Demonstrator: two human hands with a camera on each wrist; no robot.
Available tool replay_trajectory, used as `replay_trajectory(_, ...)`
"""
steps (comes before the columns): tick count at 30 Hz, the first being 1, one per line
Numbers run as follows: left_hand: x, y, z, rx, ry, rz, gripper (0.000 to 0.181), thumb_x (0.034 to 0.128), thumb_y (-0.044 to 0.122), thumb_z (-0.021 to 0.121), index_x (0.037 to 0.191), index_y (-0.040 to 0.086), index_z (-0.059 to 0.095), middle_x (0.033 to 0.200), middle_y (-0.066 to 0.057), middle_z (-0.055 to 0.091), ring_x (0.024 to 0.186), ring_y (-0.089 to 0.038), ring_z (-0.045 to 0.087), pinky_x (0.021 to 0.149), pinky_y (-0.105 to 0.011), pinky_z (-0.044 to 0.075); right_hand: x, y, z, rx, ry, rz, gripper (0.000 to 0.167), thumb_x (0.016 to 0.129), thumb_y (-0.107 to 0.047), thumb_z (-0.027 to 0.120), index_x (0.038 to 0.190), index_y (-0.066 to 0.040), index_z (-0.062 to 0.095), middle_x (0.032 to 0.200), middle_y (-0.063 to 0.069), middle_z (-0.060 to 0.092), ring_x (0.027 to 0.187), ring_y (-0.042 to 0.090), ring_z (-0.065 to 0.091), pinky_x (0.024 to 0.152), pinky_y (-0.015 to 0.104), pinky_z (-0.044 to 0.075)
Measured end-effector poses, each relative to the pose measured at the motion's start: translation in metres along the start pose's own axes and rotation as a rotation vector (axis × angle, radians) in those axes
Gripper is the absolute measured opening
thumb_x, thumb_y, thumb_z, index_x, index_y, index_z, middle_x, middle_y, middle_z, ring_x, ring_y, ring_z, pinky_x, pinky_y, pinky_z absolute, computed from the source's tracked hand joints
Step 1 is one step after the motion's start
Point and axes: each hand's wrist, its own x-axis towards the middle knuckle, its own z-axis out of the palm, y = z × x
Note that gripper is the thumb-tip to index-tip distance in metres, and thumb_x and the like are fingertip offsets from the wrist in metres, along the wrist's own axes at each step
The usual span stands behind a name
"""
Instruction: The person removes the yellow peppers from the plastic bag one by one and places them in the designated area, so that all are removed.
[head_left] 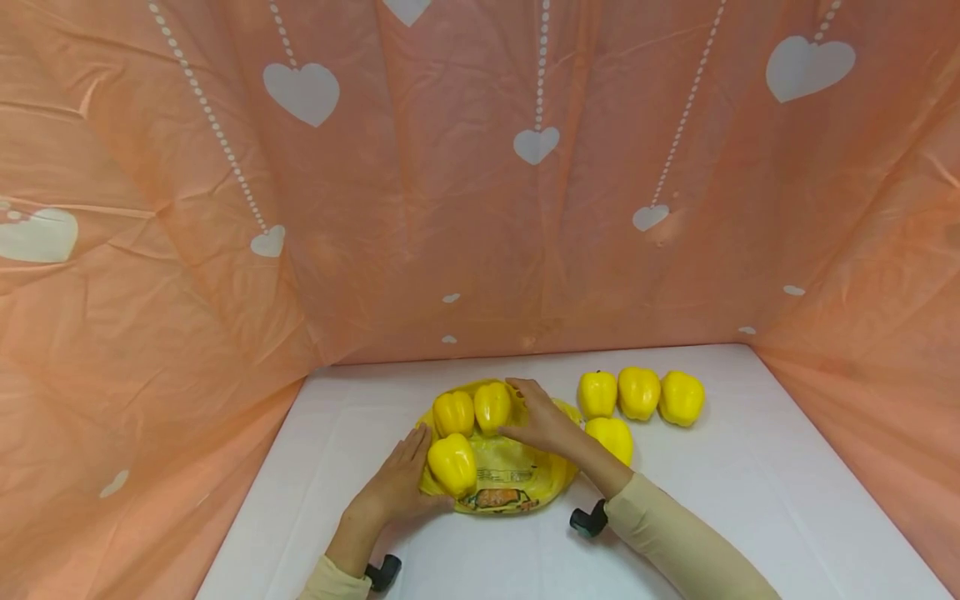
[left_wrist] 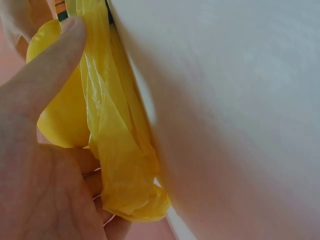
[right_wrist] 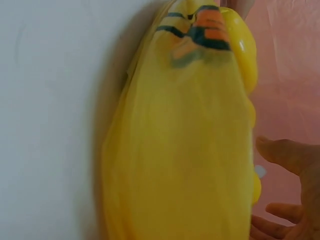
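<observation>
A yellow plastic bag (head_left: 510, 457) with printed pictures lies spread on the white table. On it, two yellow peppers (head_left: 453, 413) (head_left: 492, 407) stand side by side at the back, and another pepper (head_left: 452, 465) sits at front left. My left hand (head_left: 397, 479) holds the bag's left side, its thumb (left_wrist: 60, 60) in front and its fingers passing behind the plastic in the left wrist view. Over the bag, my right hand (head_left: 542, 418) has thumb and fingers spread beside the right-hand back pepper; whether it touches is unclear. In the right wrist view, the bag (right_wrist: 180, 140) fills the middle.
To the right of the bag, three peppers (head_left: 597, 393) (head_left: 639, 392) (head_left: 682, 398) form a row on the table (head_left: 720, 517). A further pepper (head_left: 610, 437) is partly behind my right forearm. An orange-pink curtain (head_left: 480, 208) with white hearts surrounds the back and sides.
</observation>
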Motion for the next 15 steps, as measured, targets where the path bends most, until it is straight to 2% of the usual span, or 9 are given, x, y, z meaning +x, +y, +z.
replay_trajectory(11, 0.001, 0.0, -0.002, -0.006, -0.002, 0.002, 0.122, 0.0845, 0.05, 0.09, 0.166, -0.011, 0.022, 0.175, -0.028, 0.018, 0.163, -0.042, 0.019, 0.134, -0.056, 0.017, 0.01, -0.001, 0.005, 0.005, -0.015, 0.018, 0.09, 0.091, -0.027, 0.089, 0.161, 0.002, 0.039, 0.16, 0.025, 0.045, 0.147, 0.042, 0.047, 0.123, 0.059, 0.042)
replay_trajectory(15, 0.001, 0.001, -0.003, -0.011, -0.004, 0.001, 0.122, 0.0841, 0.05, 0.09, 0.166, -0.011, 0.022, 0.175, -0.028, 0.018, 0.163, -0.042, 0.019, 0.135, -0.055, 0.017, 0.012, 0.001, 0.008, 0.011, -0.02, 0.025, 0.088, 0.091, -0.026, 0.089, 0.159, 0.002, 0.04, 0.158, 0.025, 0.046, 0.144, 0.041, 0.05, 0.122, 0.058, 0.044)
